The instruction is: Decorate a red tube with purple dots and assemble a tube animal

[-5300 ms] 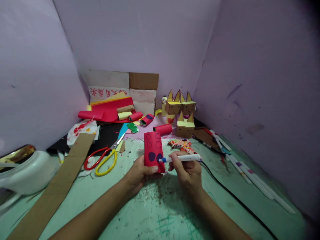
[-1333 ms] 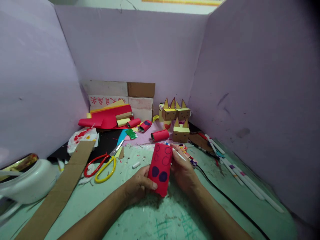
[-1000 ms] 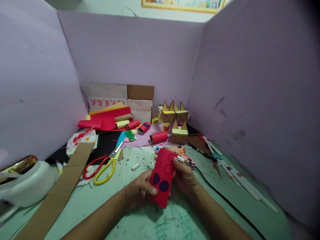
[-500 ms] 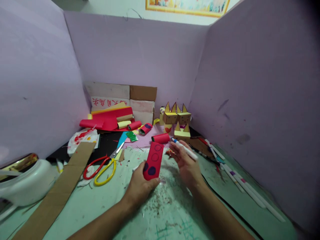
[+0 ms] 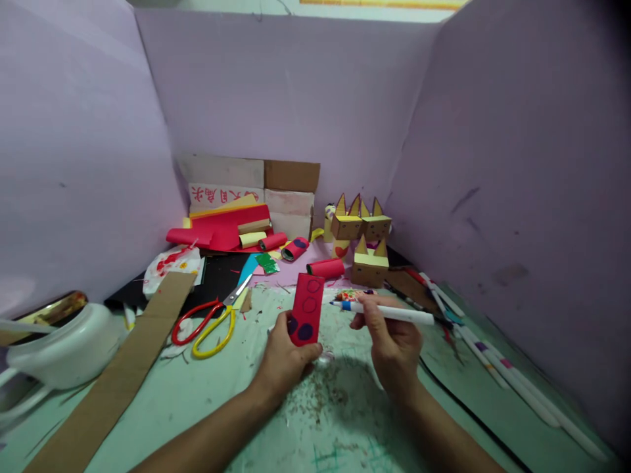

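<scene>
"What's the surface?"

"A stained green table (image 5: 202, 381) between smooth lilac walls (image 5: 290, 98)."

"Hands?"

"Apart: the left hand (image 5: 284, 351) pinches oblong red paper (image 5: 309, 305) above the table, the right hand (image 5: 393, 341) grips a slim marker (image 5: 401, 314) beside it."

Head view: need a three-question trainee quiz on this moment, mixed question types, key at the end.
1. Multiple choice: what does the right hand hold?
A) a brown cardboard strip
B) a long white marker with a blue tip end
C) a shiny green scrap

2. True or false: every circle visible on the red rectangular paper piece in the left hand is filled in.

3. Fill the gap: the metal-bladed scissors have one handle loop in red and the other in ____.

Key:
1. B.
2. False; the upper two are outlines only.
3. Yellow.
</scene>
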